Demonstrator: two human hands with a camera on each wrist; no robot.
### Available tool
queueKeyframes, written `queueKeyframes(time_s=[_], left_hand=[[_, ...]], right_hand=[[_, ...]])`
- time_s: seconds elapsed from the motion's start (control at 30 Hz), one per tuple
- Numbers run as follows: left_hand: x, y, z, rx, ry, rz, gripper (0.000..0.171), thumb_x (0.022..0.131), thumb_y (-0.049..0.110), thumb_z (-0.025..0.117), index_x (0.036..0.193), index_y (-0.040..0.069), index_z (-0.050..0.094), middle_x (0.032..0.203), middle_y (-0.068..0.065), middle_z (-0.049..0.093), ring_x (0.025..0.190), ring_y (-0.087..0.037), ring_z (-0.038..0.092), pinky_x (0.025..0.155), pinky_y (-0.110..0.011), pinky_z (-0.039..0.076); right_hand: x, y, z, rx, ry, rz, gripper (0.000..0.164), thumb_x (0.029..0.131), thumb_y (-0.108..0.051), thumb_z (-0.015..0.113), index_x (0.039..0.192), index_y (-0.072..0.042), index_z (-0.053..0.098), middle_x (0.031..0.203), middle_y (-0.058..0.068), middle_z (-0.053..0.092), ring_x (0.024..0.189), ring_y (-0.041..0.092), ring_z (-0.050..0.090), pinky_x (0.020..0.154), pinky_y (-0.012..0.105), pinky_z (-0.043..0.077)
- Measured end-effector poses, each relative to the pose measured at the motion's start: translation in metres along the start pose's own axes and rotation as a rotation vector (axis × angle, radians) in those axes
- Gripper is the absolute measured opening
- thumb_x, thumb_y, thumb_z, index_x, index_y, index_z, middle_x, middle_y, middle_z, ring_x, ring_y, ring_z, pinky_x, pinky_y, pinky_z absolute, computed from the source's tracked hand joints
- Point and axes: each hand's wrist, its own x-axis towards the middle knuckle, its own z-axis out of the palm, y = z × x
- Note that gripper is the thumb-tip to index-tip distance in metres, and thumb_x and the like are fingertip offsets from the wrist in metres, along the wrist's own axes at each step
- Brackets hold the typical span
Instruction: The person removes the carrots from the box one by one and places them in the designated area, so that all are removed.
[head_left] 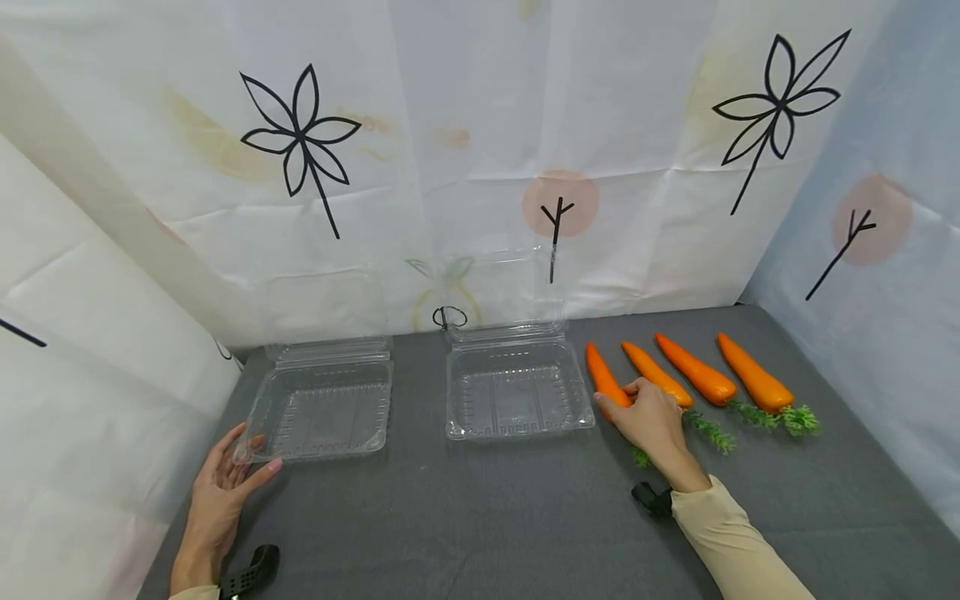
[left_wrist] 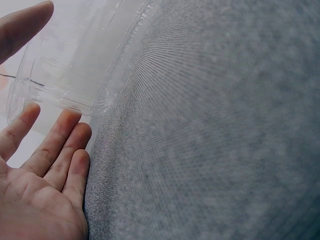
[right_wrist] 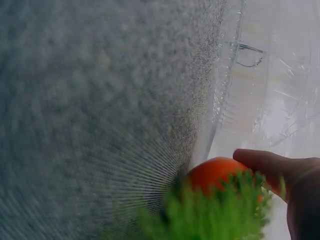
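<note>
My right hand (head_left: 651, 421) grips the leftmost carrot (head_left: 606, 375), with the thumb on its left side and the fingers on its right. The right wrist view shows this carrot's orange end (right_wrist: 215, 172) and green leafy top (right_wrist: 205, 212) close to the camera, the thumb against the orange. My left hand (head_left: 217, 496) is at the front left corner of the left clear plastic container (head_left: 322, 454), its thumb and fingers spread around that corner. In the left wrist view the fingertips (left_wrist: 67, 117) are right at the container's rim, the fingers loosely extended.
A second clear container (head_left: 517, 432), lid raised, stands between the left one and the carrots. Right of my right hand lie three more carrots, the nearest one (head_left: 652, 371) beside my fingers, then another (head_left: 693, 371) and the rightmost (head_left: 753, 375). A patterned curtain (head_left: 480, 125) hangs behind the grey table (head_left: 450, 517).
</note>
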Motion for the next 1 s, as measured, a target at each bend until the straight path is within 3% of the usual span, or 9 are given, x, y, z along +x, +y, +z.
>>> queueKeyframes(time_s=[0.2, 0.53, 0.83, 1.0], left_hand=[[0.001, -0.001, 0.000, 0.017, 0.002, -0.005, 0.089, 0.089, -0.002, 0.077, 0.161, 0.019, 0.028, 0.131, 0.011, 0.055, 0.141, -0.013, 0.036, 0.119, -0.019, 0.022], [0.001, 0.001, -0.001, 0.008, -0.016, 0.005, 0.091, 0.089, 0.000, 0.077, 0.162, 0.017, 0.025, 0.132, 0.011, 0.055, 0.139, -0.008, 0.037, 0.118, -0.017, 0.022], [-0.002, 0.004, 0.000, -0.114, -0.059, 0.035, 0.085, 0.094, -0.006, 0.068, 0.162, 0.014, 0.021, 0.136, 0.009, 0.051, 0.140, -0.007, 0.036, 0.120, -0.018, 0.018], [-0.008, 0.013, 0.002, -0.128, 0.012, 0.026, 0.083, 0.095, -0.005, 0.066, 0.162, 0.015, 0.021, 0.142, 0.001, 0.043, 0.141, -0.015, 0.034, 0.117, -0.017, 0.025]], right_hand=[[0.001, -0.001, -0.001, -0.007, -0.013, -0.005, 0.057, 0.090, -0.041, 0.077, 0.112, 0.011, 0.064, 0.099, 0.027, 0.068, 0.078, 0.036, 0.064, 0.077, 0.056, 0.049], [-0.003, -0.005, -0.007, -0.032, -0.073, -0.012, 0.070, 0.093, -0.047, 0.072, 0.125, 0.013, 0.060, 0.115, 0.032, 0.066, 0.098, 0.045, 0.064, 0.086, 0.063, 0.046], [-0.001, -0.006, -0.011, -0.061, -0.084, -0.030, 0.069, 0.094, -0.048, 0.071, 0.125, 0.012, 0.060, 0.113, 0.031, 0.067, 0.094, 0.043, 0.065, 0.081, 0.059, 0.049], [0.000, -0.012, -0.019, -0.069, -0.087, -0.049, 0.068, 0.095, -0.048, 0.069, 0.128, 0.011, 0.060, 0.115, 0.030, 0.066, 0.089, 0.039, 0.066, 0.075, 0.054, 0.053]])
